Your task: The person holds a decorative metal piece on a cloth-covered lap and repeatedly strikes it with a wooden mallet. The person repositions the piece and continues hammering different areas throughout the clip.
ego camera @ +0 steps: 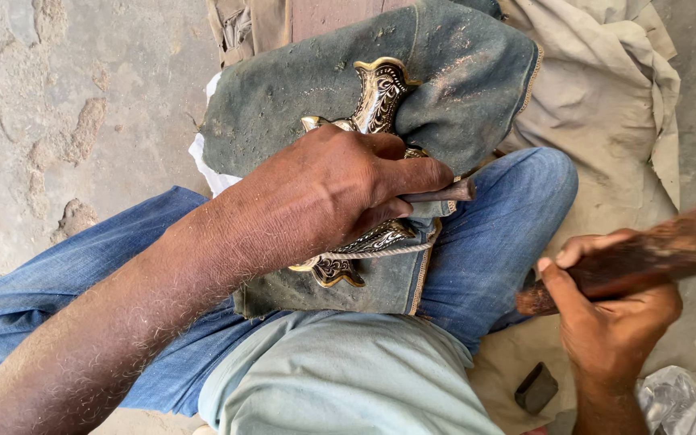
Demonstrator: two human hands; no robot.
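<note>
Left hand (pixel 328 189) fingers closed on punch (pixel 438 193), pressing ornament (pixel 376 97) on denim pad (pixel 300 97) over lap | right hand (pixel 614 314) fingers gripping wooden mallet (pixel 654 254), right of ornament | best: steady punch, square light strikes.

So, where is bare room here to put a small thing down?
Bare concrete floor left of the denim pad. Some pale cloth lies free, upper right. Crowded: the lap, with left hand, punch and ornament; right hand holds a wooden handle.
</note>
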